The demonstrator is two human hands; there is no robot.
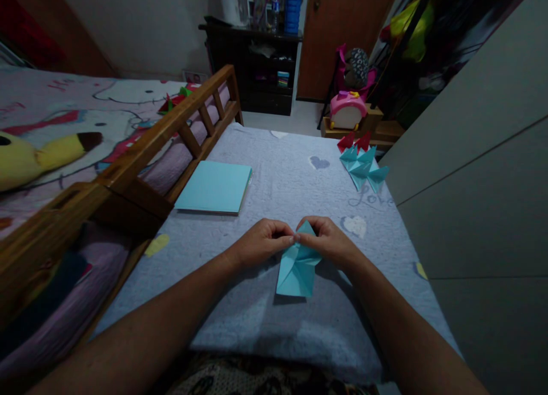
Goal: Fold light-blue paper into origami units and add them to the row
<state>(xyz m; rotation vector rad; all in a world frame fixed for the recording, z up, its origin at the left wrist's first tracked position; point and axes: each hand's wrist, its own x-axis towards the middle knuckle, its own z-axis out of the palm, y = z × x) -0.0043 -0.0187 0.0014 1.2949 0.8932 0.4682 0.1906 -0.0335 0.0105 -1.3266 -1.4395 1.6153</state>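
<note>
A partly folded light-blue paper piece [297, 266] lies on the grey-blue cloth surface [274, 172] in front of me. My left hand [259, 242] pinches its upper left edge, fingers curled closed. My right hand [327, 240] pinches the upper right edge, fingers also closed on the paper. Both hands meet at the paper's top tip.
A stack of light-blue square sheets [214, 186] lies at the left. Finished blue folded pieces [363, 165] and red ones [354, 140] sit at the far right. A wooden bed rail [171, 124] runs along the left. A grey cabinet [479, 155] stands on the right.
</note>
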